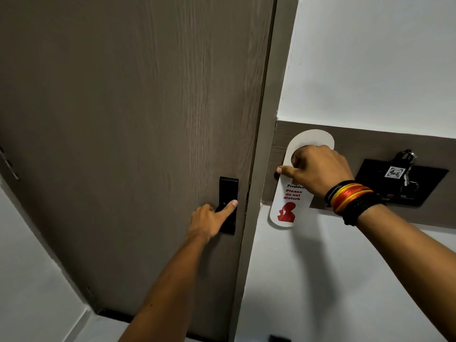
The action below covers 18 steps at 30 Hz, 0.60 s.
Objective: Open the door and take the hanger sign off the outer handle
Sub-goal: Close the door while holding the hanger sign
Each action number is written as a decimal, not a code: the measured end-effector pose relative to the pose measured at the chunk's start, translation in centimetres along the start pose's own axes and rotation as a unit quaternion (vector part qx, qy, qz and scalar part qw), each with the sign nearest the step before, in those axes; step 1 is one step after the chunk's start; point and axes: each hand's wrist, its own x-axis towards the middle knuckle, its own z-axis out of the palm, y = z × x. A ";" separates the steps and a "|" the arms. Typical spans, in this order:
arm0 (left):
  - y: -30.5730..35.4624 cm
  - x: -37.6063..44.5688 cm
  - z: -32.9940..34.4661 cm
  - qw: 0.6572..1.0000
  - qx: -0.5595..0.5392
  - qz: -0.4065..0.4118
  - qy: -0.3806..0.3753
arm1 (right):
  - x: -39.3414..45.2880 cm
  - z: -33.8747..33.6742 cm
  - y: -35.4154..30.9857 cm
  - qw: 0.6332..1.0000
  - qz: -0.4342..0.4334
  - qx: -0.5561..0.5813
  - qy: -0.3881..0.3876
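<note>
The brown wood-grain door (pixel 128 134) fills the left and centre and sits flush against its frame (pixel 261 169). A black lock plate with a handle (pixel 228 193) is near the door's right edge. My left hand (pixel 209 219) is wrapped on that handle, thumb stretched up across the plate. My right hand (pixel 318 169) holds a white hanger sign (pixel 290 206) with red "Please do not disturb" lettering, fingers through its top hole, in front of the brown wall panel to the right of the frame.
A black key-card holder (pixel 399 186) with keys and a numbered tag is fixed on the brown wall panel (pixel 370 141) at the right. White wall lies above and below the panel. Door hinges (pixel 9 166) show at the far left.
</note>
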 end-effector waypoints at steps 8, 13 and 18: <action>0.2 1.3 0.6 1.000 0.005 -0.008 0.013 | 0.3 0.5 0.3 1.000 -0.005 0.002 0.012; 0.5 2.2 0.8 1.000 0.008 -0.013 0.004 | 0.3 0.5 0.5 1.000 -0.007 0.003 0.023; 0.6 2.6 0.8 0.999 0.042 -0.003 0.011 | 0.7 0.8 0.3 0.999 -0.010 0.001 0.031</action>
